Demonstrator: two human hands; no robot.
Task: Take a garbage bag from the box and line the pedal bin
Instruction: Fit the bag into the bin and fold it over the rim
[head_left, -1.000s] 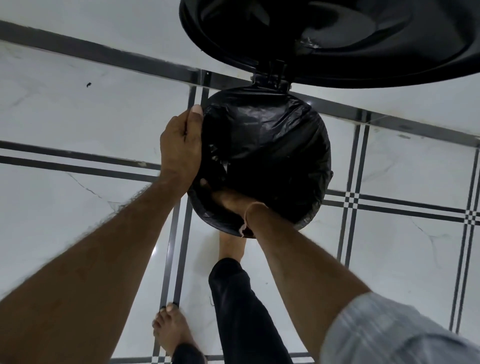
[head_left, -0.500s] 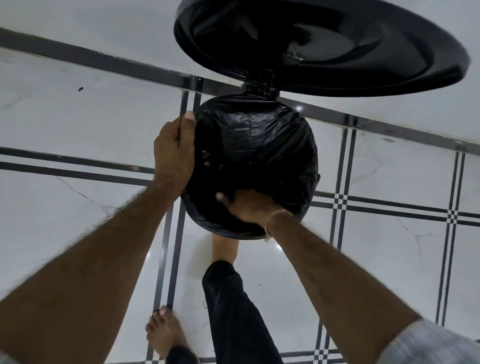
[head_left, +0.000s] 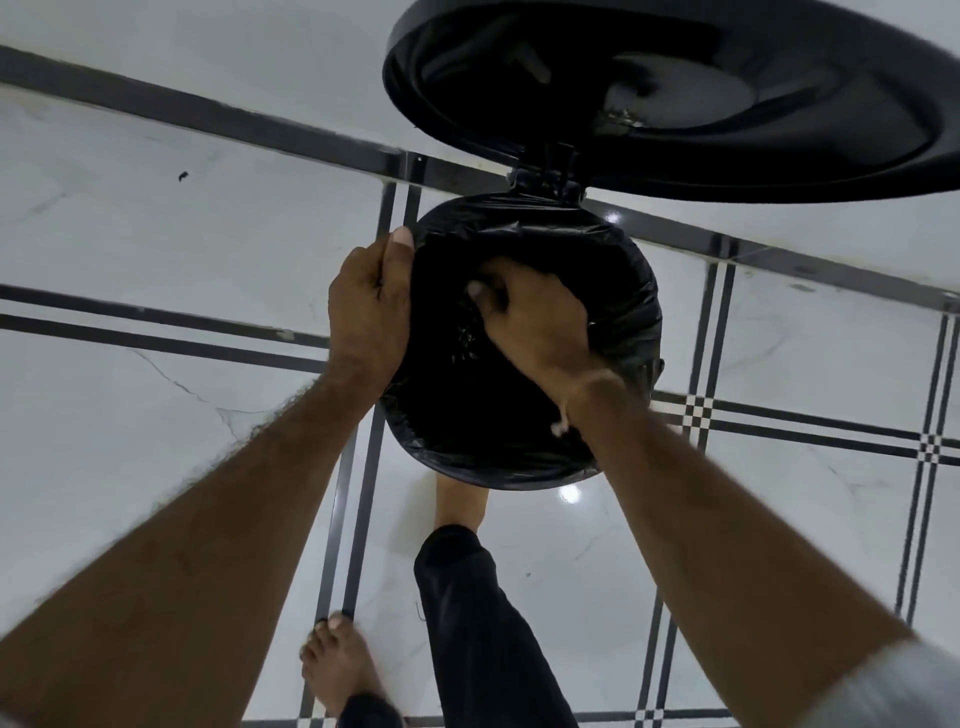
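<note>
A black pedal bin stands on the floor, seen from straight above, with its round lid (head_left: 701, 98) tipped up at the far side. A black garbage bag (head_left: 631, 280) is spread over the bin's mouth and folded down around the rim. My left hand (head_left: 366, 312) grips the bag against the left rim, thumb on top. My right hand (head_left: 535, 322) reaches over the opening with its fingers curled in the bag's plastic near the far side. The bin's body is hidden under the bag.
White marble floor tiles with dark inlay strips (head_left: 358, 519) surround the bin. A bare foot (head_left: 460, 504) rests at the bin's near base, below a dark trouser leg (head_left: 483, 623). The other bare foot (head_left: 343, 670) stands near the bottom edge.
My right hand has come up from the near rim and moved across the opening toward the far side. The left hand stays on the left rim. The camera has shifted slightly.
</note>
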